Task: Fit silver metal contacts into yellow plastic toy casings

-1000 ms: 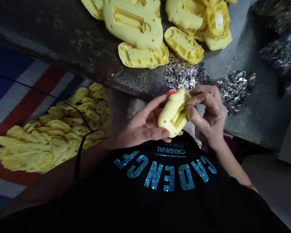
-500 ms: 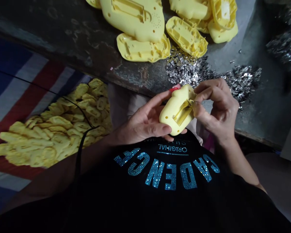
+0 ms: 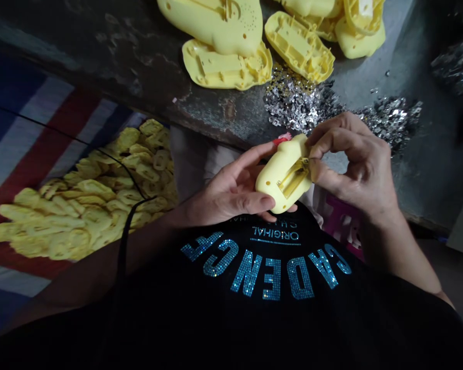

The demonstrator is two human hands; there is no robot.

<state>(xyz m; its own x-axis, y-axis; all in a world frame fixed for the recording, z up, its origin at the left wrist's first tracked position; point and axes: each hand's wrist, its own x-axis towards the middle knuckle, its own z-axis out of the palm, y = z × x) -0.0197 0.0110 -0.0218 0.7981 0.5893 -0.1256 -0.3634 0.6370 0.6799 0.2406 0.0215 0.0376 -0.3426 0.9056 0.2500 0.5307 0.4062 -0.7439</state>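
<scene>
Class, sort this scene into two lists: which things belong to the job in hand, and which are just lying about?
Job in hand:
- left hand, holding a yellow plastic shell
- right hand, pinching a small metal piece at the shell's slot

Lying about:
- heap of silver metal pieces
- loose yellow shells
- heap of yellow parts on a striped cloth

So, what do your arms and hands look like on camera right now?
The left hand and right hand are bare, with no gloves. A black top bears teal sparkly lettering, its sleeves ending above the forearms. A thin black cord crosses the left arm.
</scene>
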